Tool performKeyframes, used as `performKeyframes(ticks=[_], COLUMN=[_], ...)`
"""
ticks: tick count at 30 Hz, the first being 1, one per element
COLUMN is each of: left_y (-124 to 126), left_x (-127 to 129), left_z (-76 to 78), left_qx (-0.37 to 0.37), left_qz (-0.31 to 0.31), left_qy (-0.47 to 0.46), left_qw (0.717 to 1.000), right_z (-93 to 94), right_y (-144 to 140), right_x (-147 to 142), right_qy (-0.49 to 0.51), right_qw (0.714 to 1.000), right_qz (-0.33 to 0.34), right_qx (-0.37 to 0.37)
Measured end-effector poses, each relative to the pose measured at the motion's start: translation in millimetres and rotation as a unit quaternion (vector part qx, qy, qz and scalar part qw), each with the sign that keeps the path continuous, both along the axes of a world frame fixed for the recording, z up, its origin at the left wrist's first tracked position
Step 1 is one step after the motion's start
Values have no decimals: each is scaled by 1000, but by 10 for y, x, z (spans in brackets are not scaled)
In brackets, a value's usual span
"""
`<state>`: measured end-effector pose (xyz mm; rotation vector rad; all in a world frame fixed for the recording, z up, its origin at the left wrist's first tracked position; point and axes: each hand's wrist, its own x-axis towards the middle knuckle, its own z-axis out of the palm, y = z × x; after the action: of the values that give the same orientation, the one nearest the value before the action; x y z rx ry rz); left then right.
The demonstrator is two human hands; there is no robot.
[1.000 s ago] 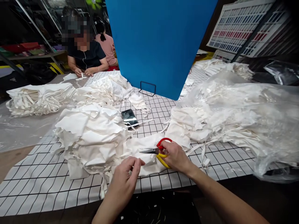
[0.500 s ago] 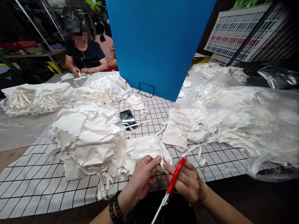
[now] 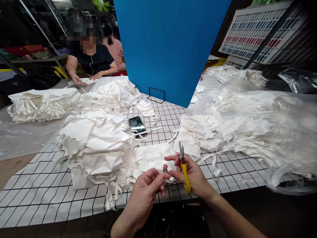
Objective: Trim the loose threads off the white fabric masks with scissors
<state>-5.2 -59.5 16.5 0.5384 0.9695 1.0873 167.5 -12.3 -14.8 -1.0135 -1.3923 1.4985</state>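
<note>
Two of our hands meet at the near edge of the checked table, over a white cloth piece lying flat between the big cloth heap on the left and a smaller stack on the right. Our right hand is closed around yellow-handled scissors, blades pointing up and shut. Our left hand pinches the cloth's near edge between thumb and fingertips. We see the cloth creased, with straps trailing.

Left hand is reaching forward with fingers curled and fingertips pinched together, while right hand is closing in a loose fist beside it, forearms converging from below.
</note>
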Motion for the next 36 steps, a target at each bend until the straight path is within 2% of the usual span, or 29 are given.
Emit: performKeyframes(ticks=[3, 6, 9, 11, 13, 15, 18, 24, 27, 29, 31, 33, 35, 36], left_y=[-19, -19, -11, 2, 19, 36, 49, 38, 24, 19, 20, 25, 33, 36], left_x=[-16, -42, -58, -58, -53, -47, -39, -35, -46, -54, -56, -50, -37, -31], left_z=[-17, -19, -15, -18, -30, -48, -78, -116, -124, -120, -113, -117, -141, -160], left_qx=[12, 24, 69, 111, 123, 99, 56, 29, 59, 113, 168, 191, 179, 167], left_qz=[-22, -37, -5, 21, 21, 5, -8, -37, -43, -2, 58, 86, 69, 53], left_qy=[35, 81, 138, 175, 183, 162, 131, 127, 164, 223, 286, 307, 268, 237], left_qw=[999, 996, 988, 978, 975, 982, 990, 991, 984, 968, 941, 928, 944, 955], right_z=[-53, -68, -42, -19, 4, 26, 53, 7, -37, -52, -51, -43, -31, -21], right_y=[92, 151, 173, 152, 105, 52, 9, 62, 109, 122, 110, 81, 57, 51], right_x=[-159, -252, -241, -198, -148, -111, -102, -208, -242, -253, -266, -279, -272, -251], right_qy=[26, 22, -9, -17, 4, 37, 61, 40, 26, 7, 4, 22, 40, 41], right_qw=[1000, 995, 987, 992, 999, 999, 994, 997, 999, 996, 998, 1000, 996, 996], right_qz=[-1, -88, -141, -109, -39, 28, 76, 57, -22, -70, -49, 15, 61, 63], right_qx=[-5, 33, 70, 62, 22, -23, -49, -19, 23, 47, 35, -9, -47, -53])
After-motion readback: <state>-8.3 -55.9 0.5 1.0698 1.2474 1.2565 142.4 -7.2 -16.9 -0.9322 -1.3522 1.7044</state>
